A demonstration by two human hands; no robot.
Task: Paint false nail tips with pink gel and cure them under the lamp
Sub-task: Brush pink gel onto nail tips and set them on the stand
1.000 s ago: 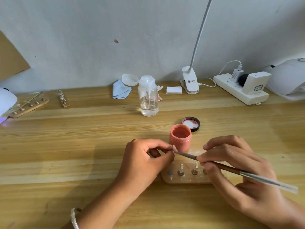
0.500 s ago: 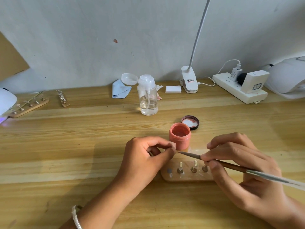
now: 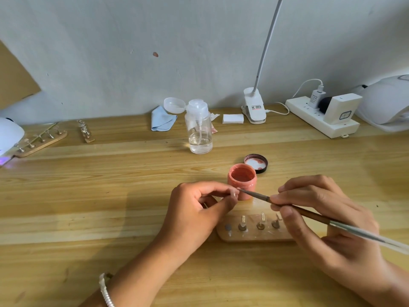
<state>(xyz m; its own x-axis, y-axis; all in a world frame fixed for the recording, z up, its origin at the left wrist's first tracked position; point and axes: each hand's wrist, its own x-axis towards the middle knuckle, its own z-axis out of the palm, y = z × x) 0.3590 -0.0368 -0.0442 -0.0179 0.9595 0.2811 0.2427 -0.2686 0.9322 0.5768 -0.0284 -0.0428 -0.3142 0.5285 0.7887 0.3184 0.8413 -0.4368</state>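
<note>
My left hand (image 3: pixel 199 209) pinches a small false nail tip (image 3: pixel 234 194) between thumb and forefinger, just in front of the open pink gel jar (image 3: pixel 242 180). My right hand (image 3: pixel 321 216) grips a thin brush (image 3: pixel 309 216), whose bristle end touches the nail tip. Below the brush lies a wooden holder (image 3: pixel 254 237) with several small stands; the right hand hides its right end. The jar's black lid (image 3: pixel 256 163) lies behind the jar. A white curing lamp (image 3: pixel 8 138) glows violet at the far left edge.
A clear pump bottle (image 3: pixel 199 129), a blue cloth (image 3: pixel 162 119), white pads (image 3: pixel 232 118) and a clip lamp (image 3: pixel 254 107) line the wall. A power strip (image 3: pixel 321 120) and another white lamp (image 3: pixel 387 103) sit at right. Two more wooden holders (image 3: pixel 42 140) lie at left.
The brush tip has stroked slightly along the nail tip while both hands stay almost in place. The camera view has shifted a little.
</note>
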